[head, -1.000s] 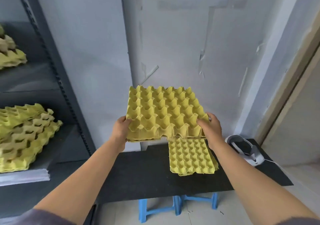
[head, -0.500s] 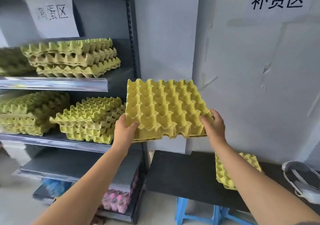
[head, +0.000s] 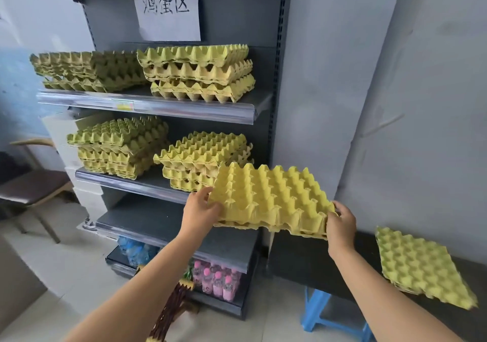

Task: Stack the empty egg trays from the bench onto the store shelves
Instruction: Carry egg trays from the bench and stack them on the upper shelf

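Note:
A yellow egg tray (head: 271,199) hangs in the air in front of the grey store shelves (head: 147,105). My left hand (head: 199,211) grips its left edge and my right hand (head: 341,225) grips its right corner. It sits just right of and below a tray stack (head: 203,154) on the second shelf. Another yellow tray pile (head: 419,265) lies on the black bench (head: 303,260) at the right. More tray stacks fill the top shelf (head: 197,72) and the second shelf's left side (head: 118,143).
A bare third shelf (head: 163,225) lies below the held tray. Bottled drinks (head: 216,279) stand on the bottom shelf. A blue stool (head: 316,312) is under the bench, a chair (head: 29,186) stands at the left, and a paper sign (head: 168,6) hangs above.
The view has swung left from the bench to the shelves. Both hands have carried the tray left and toward the second shelf, away from the pile on the bench.

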`<state>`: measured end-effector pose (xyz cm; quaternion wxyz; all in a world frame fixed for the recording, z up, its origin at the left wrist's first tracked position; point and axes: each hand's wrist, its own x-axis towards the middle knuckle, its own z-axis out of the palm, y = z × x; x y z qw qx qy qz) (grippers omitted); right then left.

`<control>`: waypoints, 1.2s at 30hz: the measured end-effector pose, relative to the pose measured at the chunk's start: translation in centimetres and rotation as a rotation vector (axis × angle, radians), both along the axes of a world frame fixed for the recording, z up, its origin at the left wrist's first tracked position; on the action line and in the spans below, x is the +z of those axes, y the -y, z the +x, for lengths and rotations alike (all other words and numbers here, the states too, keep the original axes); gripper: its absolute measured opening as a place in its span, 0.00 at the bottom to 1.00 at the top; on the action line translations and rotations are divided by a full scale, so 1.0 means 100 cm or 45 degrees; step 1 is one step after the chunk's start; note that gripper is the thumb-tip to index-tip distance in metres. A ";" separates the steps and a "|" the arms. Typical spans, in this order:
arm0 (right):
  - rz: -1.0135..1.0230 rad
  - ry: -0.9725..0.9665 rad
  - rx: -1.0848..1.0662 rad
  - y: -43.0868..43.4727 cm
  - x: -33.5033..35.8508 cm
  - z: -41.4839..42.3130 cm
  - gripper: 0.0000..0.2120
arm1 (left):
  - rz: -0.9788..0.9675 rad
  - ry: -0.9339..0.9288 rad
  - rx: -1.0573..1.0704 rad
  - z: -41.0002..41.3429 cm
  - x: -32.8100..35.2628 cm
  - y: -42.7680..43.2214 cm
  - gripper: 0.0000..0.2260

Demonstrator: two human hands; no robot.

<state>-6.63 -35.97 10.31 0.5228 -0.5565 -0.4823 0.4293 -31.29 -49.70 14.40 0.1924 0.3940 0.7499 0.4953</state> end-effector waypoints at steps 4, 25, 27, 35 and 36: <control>0.050 0.043 0.034 0.004 0.011 -0.034 0.17 | 0.002 0.077 0.073 -0.027 0.001 0.006 0.23; 0.208 0.077 0.069 -0.008 0.041 -0.069 0.18 | -0.030 0.430 0.233 -0.055 -0.019 -0.005 0.27; 0.235 0.062 0.036 0.000 0.044 -0.063 0.15 | 0.012 0.485 0.200 -0.052 -0.018 -0.004 0.18; 0.279 -0.088 -0.062 0.056 0.037 -0.079 0.15 | 0.085 0.481 0.113 -0.073 -0.012 0.043 0.08; 0.269 -0.083 -0.050 0.064 0.033 -0.087 0.15 | 0.080 0.473 0.118 -0.081 -0.014 0.054 0.07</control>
